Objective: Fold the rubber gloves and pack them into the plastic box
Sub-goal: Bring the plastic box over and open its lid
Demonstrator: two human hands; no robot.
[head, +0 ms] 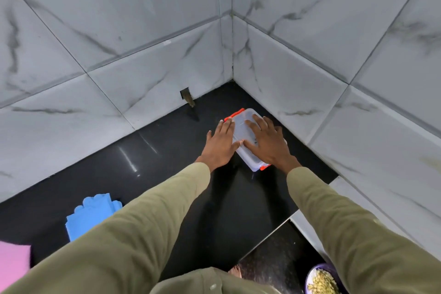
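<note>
A clear plastic box (243, 126) with a lid and orange clips stands on the black counter near the wall corner. My left hand (220, 144) lies flat against the box's left side, fingers straight. My right hand (267, 142) presses flat on the lid with fingers spread. A blue rubber glove (89, 215) lies flat on the counter at the lower left, partly hidden by my left sleeve. A pink glove (14, 262) shows at the bottom left edge.
White marble-tiled walls close in the black counter (167, 157) at the back and right. A small dark hole (186, 94) sits in the wall base left of the box. A purple bowl (322, 279) with yellowish food is at the bottom right.
</note>
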